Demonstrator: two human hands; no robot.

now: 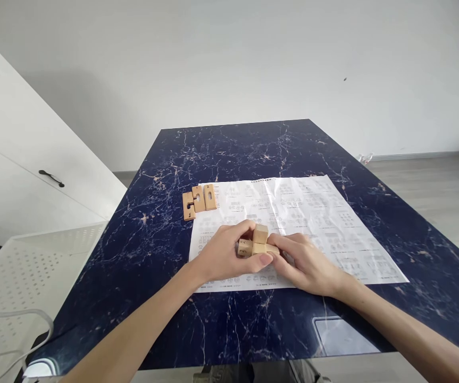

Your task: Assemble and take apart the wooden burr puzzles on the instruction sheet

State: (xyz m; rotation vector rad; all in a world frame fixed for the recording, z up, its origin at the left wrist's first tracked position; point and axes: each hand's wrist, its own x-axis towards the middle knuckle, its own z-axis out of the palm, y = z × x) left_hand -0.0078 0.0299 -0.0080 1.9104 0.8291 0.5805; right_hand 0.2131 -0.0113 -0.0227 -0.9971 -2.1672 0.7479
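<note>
Both hands meet over a creased printed sheet (293, 213), gripping a small wooden block puzzle (260, 235) made of crossing light-wood bars. My left hand (227, 252) wraps round its left side, thumb along the front and fingers behind. From the right, my right hand (303, 260) pinches the bar that sticks out that way. One bar end on the left bears dark numerals, and another bar points up. At the sheet's upper left corner lie flat wooden pieces with cut-out slots: a left piece (188, 206), a middle piece (198, 199) and a right piece (210, 197) marked 2.
The sheet lies on a dark blue marble-patterned table (229, 154). A white cabinet (25, 154) with a black handle stands at the left. Beside the table is a white perforated surface (9, 298) with a pale cable (33, 314). A pale wall rises behind.
</note>
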